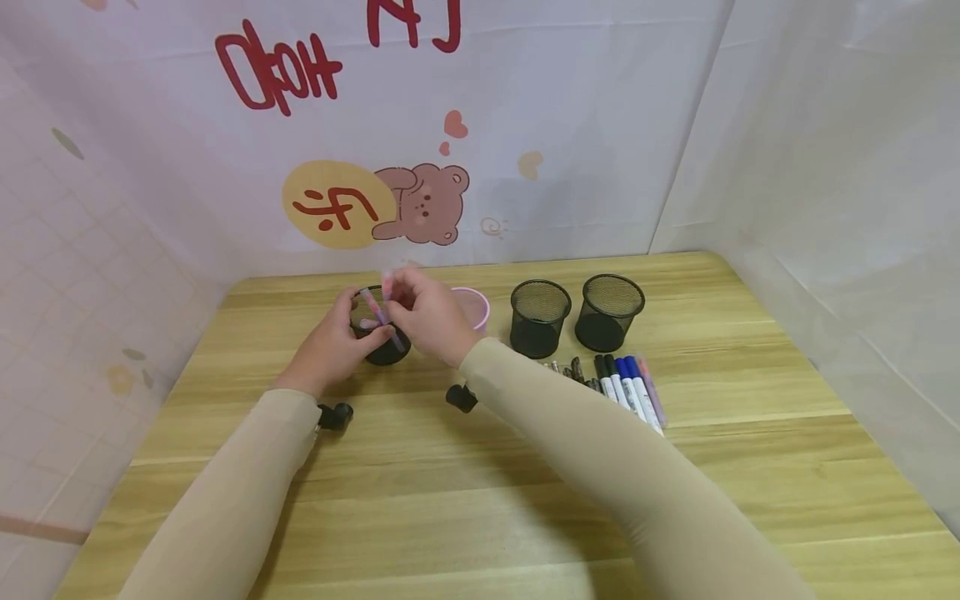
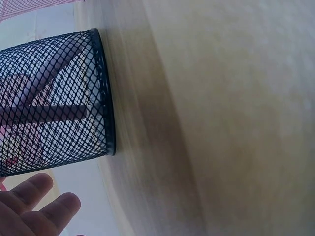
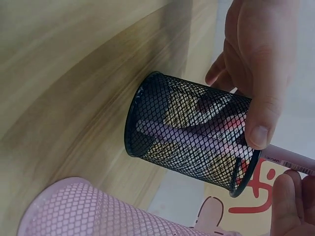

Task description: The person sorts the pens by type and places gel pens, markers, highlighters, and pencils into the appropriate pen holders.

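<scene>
The left hand holds a black mesh pen cup on the left of the table. In the right wrist view its thumb rests on the rim of the cup, with the other fingers behind. Pink-and-purple pens lean inside that cup; through the mesh in the left wrist view, two pen shafts show. Just over the rim, the right hand pinches a pink pen. A barcode label is visible on that pen in the right wrist view. How far its lower end reaches is unclear.
A pink mesh cup stands partly behind the right hand. Farther right are two more black mesh cups, one nearer and one beyond. Several markers and pens lie in a row before them. White printed cloth hangs behind the table.
</scene>
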### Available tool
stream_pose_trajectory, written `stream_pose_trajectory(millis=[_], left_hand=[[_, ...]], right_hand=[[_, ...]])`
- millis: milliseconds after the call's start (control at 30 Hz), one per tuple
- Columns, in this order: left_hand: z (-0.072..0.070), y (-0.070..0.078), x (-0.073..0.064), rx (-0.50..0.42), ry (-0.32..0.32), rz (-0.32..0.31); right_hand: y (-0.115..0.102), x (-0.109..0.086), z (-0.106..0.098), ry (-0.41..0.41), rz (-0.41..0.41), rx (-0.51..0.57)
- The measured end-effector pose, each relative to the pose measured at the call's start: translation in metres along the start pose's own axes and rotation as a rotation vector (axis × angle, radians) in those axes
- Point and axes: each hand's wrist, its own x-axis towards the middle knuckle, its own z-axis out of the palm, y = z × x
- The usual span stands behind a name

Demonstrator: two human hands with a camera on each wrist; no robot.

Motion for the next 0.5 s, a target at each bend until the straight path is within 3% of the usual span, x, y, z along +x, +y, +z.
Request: stream_pose_trajectory(millis=[500], left_hand=[[0.0013, -0.0016, 0.0001, -0.008, 0.011, 0.011]], right_hand=[[-0.0016, -0.0027, 0.001, -0.049, 0.072, -0.047]])
